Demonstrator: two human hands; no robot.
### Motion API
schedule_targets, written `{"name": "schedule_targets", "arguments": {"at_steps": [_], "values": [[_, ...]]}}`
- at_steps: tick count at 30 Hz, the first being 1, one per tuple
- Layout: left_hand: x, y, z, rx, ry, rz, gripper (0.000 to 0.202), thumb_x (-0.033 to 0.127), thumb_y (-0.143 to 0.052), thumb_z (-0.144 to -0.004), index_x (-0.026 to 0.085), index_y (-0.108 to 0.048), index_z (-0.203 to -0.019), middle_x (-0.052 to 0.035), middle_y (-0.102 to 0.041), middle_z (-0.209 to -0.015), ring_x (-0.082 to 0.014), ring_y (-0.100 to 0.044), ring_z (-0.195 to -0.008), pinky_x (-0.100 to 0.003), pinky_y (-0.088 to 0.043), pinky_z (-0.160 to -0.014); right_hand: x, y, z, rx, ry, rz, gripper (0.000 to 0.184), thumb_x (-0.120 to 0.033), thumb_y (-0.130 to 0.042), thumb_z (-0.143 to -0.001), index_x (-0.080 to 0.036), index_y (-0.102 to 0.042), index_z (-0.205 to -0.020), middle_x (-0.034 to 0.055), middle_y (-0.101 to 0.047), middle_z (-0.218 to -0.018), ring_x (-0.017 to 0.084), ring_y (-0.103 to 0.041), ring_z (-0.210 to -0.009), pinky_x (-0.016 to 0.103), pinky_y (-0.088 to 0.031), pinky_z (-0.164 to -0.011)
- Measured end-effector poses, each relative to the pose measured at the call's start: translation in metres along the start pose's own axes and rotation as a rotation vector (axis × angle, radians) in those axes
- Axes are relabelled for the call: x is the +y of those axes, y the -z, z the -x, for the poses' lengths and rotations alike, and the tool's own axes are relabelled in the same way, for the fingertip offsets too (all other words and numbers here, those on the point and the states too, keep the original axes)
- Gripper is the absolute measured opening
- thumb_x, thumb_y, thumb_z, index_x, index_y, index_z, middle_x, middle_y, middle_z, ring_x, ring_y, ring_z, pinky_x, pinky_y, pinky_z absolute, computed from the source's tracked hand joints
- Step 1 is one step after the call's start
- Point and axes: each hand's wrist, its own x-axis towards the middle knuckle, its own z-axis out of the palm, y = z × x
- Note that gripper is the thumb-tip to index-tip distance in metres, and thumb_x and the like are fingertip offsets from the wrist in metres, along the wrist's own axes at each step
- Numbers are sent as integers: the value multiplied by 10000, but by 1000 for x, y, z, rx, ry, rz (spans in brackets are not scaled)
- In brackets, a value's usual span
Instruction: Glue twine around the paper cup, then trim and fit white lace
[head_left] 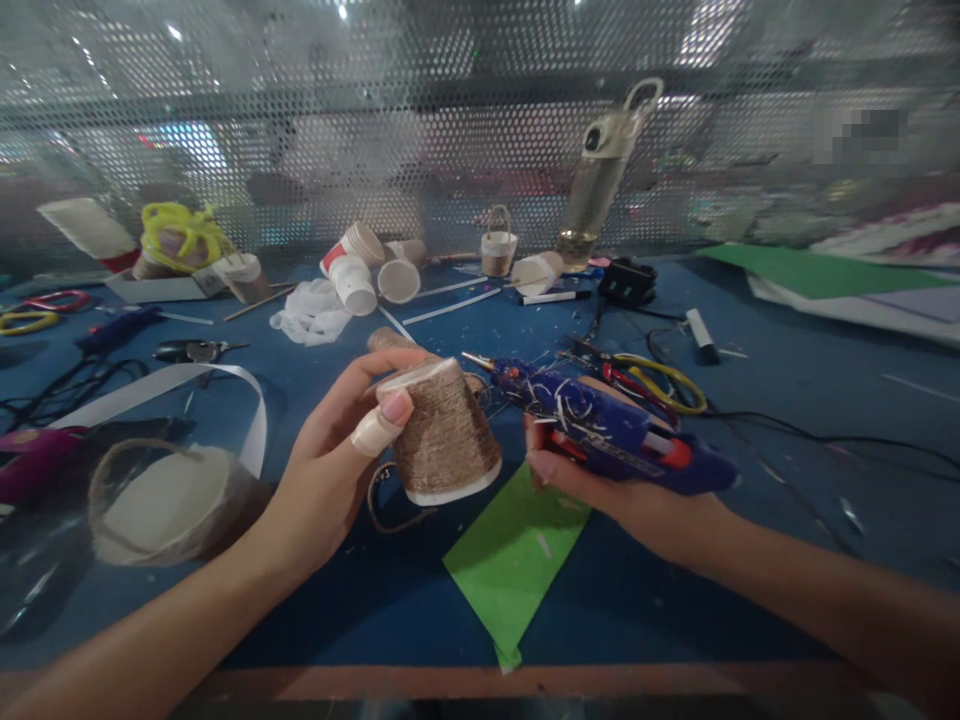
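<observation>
My left hand (352, 430) is closed round a paper cup (446, 430) wrapped in brown twine, its white edges showing at both ends. A bandage covers the thumb of that hand. A loose end of twine (382, 515) curls out below the cup. In my right hand (570, 470) is a blue hot glue gun (600, 420), its metal nozzle pointing left toward the cup's upper side, with strings of dried glue on its body. A small gap seems to part nozzle and cup. Beneath both hands lies a piece of green paper (517, 570).
A twine-handled cup basket (172, 500) lies at left near white ribbon (255, 410). Pliers and yellow-handled scissors (667, 385) rest at right beside a black cable (810, 430). Behind stand paper cups (352, 280), a small basket (497, 250) and a water bottle (596, 190) before a perforated metal screen (450, 150).
</observation>
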Motion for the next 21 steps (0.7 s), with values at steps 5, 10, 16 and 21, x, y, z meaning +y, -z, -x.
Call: {"name": "schedule_targets", "arguments": {"at_steps": [5, 10, 16, 21], "values": [[1, 0, 1, -2, 6, 10, 265, 402, -649, -932, 262, -665, -1157, -52, -707, -1213, -228, -669, -1093, -300, -567, -886, 2, 0, 0, 1, 4, 10, 123, -277, -673, -886, -256, -553, -872, -17, -639, -796, 144, -617, -700, 294, -579, -670], [0, 1, 1, 1, 12, 10, 267, 404, -649, -933, 263, -668, -1159, -46, -710, -1201, -220, -665, -1089, -285, -564, -877, 2, -1, -1, -10, 6, -20, 116, -231, -662, -882, -246, -548, -879, -26, -629, -793, 127, -622, -695, 268, -569, -664], [0, -1, -1, -24, 2, 54, 239, 374, -657, -936, 256, -676, -1143, -23, -720, -1169, -172, -680, -1043, -239, -565, -876, 1, 0, -1, -15, 21, -11, 128, -255, -680, -886, -234, -554, -880, -26, -621, -803, 117, -610, -698, 252, -547, -679], [-1, 0, -1, -14, -3, 42, 257, 382, -665, -931, 250, -675, -1152, -24, -718, -1159, -166, -671, -1044, -225, -560, -872, 2, 0, -2, -25, 17, -72, 121, -212, -662, -883, -222, -542, -873, -25, -604, -787, 109, -594, -677, 241, -534, -659]]}}
